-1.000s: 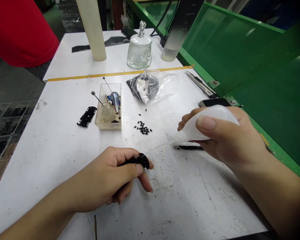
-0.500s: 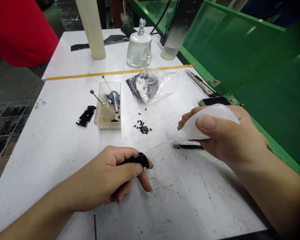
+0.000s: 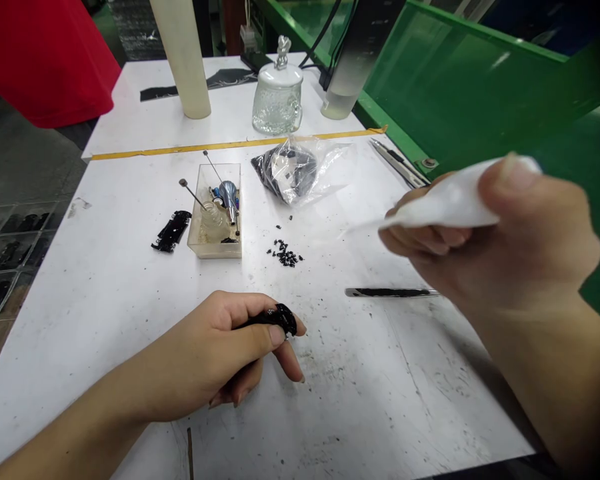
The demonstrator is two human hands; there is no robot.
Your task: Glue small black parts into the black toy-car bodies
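Observation:
Between the thumb and fingers of my left hand (image 3: 225, 350) is a glossy black plastic part (image 3: 283, 319), partly covered by the hand. My right hand (image 3: 520, 233) is wrapped round a white squeeze bottle (image 3: 445, 200), raised over the table's right side. Its thin nozzle points left and is smeared by motion, apart from the black part. Tiny black pieces (image 3: 286, 255) lie in a loose pile beyond my left hand. Below the bottle lies a pair of dark tweezers or similar slim tool (image 3: 390, 292). Another flat black part (image 3: 172, 231) rests at the left.
A clear box (image 3: 215, 250) holds a small glass bottle and tools. Behind it are a plastic bag (image 3: 295, 173) of parts, a lidded glass mug (image 3: 278, 100) and tall containers. A green panel (image 3: 460, 87) borders the right. A person in red (image 3: 50, 67) stands back left.
My right hand has lifted the squeeze bottle up and to the right, drawing its nozzle away from the black part. My left hand has stayed nearly still. More of the slim tool shows.

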